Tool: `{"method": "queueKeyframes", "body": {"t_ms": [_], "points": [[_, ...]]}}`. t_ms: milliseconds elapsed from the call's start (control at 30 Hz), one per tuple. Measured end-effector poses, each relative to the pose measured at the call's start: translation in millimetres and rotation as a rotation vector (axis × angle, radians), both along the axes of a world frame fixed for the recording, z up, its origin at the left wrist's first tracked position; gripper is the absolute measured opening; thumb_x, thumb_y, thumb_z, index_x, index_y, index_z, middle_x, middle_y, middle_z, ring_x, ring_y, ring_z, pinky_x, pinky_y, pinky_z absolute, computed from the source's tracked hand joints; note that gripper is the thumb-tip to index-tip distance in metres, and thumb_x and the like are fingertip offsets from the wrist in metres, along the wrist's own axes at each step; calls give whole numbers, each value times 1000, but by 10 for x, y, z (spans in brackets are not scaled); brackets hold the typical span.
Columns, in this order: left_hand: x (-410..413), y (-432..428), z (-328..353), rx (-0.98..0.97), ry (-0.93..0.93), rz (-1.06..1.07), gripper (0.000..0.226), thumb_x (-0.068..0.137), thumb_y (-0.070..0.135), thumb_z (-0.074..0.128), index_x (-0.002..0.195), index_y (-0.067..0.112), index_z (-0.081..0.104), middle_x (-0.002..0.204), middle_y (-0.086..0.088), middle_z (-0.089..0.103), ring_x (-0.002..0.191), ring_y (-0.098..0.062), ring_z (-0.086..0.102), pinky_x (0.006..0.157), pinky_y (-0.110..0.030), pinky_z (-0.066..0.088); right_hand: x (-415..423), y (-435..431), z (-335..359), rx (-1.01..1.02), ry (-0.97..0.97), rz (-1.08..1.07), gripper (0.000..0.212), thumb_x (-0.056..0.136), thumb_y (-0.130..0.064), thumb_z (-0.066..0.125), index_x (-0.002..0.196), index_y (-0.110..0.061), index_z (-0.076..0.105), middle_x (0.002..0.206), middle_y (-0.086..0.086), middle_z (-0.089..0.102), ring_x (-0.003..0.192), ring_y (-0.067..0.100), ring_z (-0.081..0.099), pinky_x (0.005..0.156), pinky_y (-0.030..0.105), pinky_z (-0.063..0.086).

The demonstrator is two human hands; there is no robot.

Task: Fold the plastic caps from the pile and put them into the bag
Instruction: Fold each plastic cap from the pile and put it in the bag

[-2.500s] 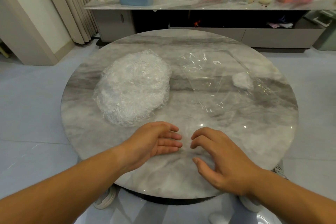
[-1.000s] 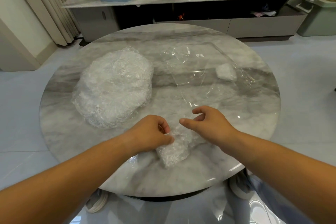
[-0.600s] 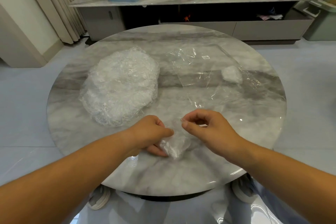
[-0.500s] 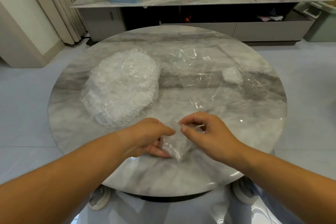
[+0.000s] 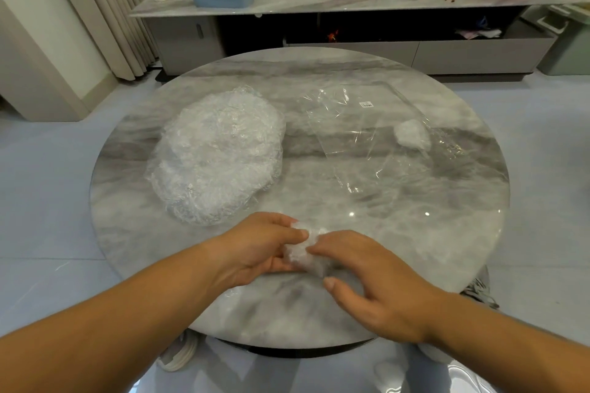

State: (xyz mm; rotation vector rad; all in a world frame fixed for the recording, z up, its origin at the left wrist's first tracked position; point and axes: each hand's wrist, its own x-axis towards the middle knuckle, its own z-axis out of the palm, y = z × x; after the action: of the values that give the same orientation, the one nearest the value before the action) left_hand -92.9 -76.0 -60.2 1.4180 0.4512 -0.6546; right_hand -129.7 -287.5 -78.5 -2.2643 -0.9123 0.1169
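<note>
- Left hand (image 5: 258, 249) grips the cap (image 5: 301, 257) at the front edge of the worktop (image 5: 415, 233) — apparently steadying it for folding.
- Right hand (image 5: 376, 284) presses it with fairly straight fingers (image 5: 324, 247), likely flattening the fold.
- Pile (image 5: 217, 156) and bag (image 5: 367, 143) lie beyond — within reach.

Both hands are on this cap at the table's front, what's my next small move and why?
Probably press the cap flat to finish its fold: the left hand pinches it, the right hand presses it, and it looks bunched, outside the bag.
</note>
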Motion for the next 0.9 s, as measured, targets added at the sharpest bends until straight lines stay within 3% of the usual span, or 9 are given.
{"method": "queueKeyframes", "body": {"t_ms": [67, 133, 200, 300, 400, 533, 700, 800, 900], "points": [[27, -9, 23, 25, -72, 25, 23, 92, -1, 66, 115, -1, 64, 105, -21, 72, 84, -25, 74, 67, -38, 63, 22, -43, 47, 189, 79, -196, 37, 91, -45, 54, 125, -32, 63, 133, -19, 54, 129, 1, 48, 107, 16, 36], [56, -56, 71, 19, -145, 51, 22, 91, -2, 67, 113, 3, 65, 110, -23, 71, 89, -27, 73, 78, -47, 63, 92, -80, 134, 394, 313, -402, 26, 86, -46, 60, 109, -39, 71, 128, -18, 59, 126, 2, 53, 105, 21, 41], [78, -127, 128, 15, -216, 65, 25, 90, -1, 68, 114, 6, 66, 116, -23, 70, 94, -31, 69, 95, -59, 54, 174, -107, 229, 593, 647, -450, 21, 83, -43, 67, 100, -34, 77, 115, -13, 69, 117, 8, 61, 104, 33, 48], [129, -262, 217, -10, -291, 72, 27, 90, 0, 69, 116, 8, 65, 113, -20, 71, 91, -27, 70, 89, -51, 57, 239, -164, 361, 727, 897, -412, 20, 82, -40, 75, 94, -24, 81, 97, -11, 74, 101, 15, 68, 104, 46, 51], [212, -409, 319, -20, -351, 73, 28, 91, 0, 68, 117, 8, 64, 110, -16, 73, 91, -25, 74, 74, -38, 63, 333, -237, 447, 701, 792, -451, 21, 93, -33, 67, 89, -18, 82, 97, 2, 76, 91, 16, 70, 100, 49, 53], [372, -593, 428, -8, -410, 4, 34, 88, 11, 75, 119, 14, 62, 108, -11, 75, 99, -25, 74, 82, -41, 62, 544, -420, 569, 655, 579, -596, 32, 103, -22, 53, 89, -10, 79, 96, 13, 76, 86, 21, 69, 96, 50, 55], [664, -824, 427, 402, -675, -199, 28, 96, 51, 57, 109, 28, 66, 111, 3, 71, 101, -5, 64, 98, -25, 48, 1046, -815, 766, 750, 419, -768, 45, 106, -31, 49, 75, -15, 78, 96, 10, 75, 83, 20, 66, 93, 48, 58], [780, -1041, 274, 832, -921, -579, 50, 98, 62, 39, 125, 30, 66, 144, 0, 52, 133, -12, 43, 112, -29, 31, 1333, -956, 779, 779, 433, -856, 44, 107, -37, 44, 84, -14, 74, 104, 11, 71, 88, 21, 65, 97, 50, 56], [824, -1209, 140, 1010, -960, -868, 53, 101, 61, 31, 131, 32, 63, 169, -3, 9, 155, -17, -2, 123, -36, 2, 1432, -983, 644, 754, 519, -871, 46, 107, -43, 42, 87, -13, 72, 97, 6, 68, 84, 17, 64, 99, 49, 55]]}}
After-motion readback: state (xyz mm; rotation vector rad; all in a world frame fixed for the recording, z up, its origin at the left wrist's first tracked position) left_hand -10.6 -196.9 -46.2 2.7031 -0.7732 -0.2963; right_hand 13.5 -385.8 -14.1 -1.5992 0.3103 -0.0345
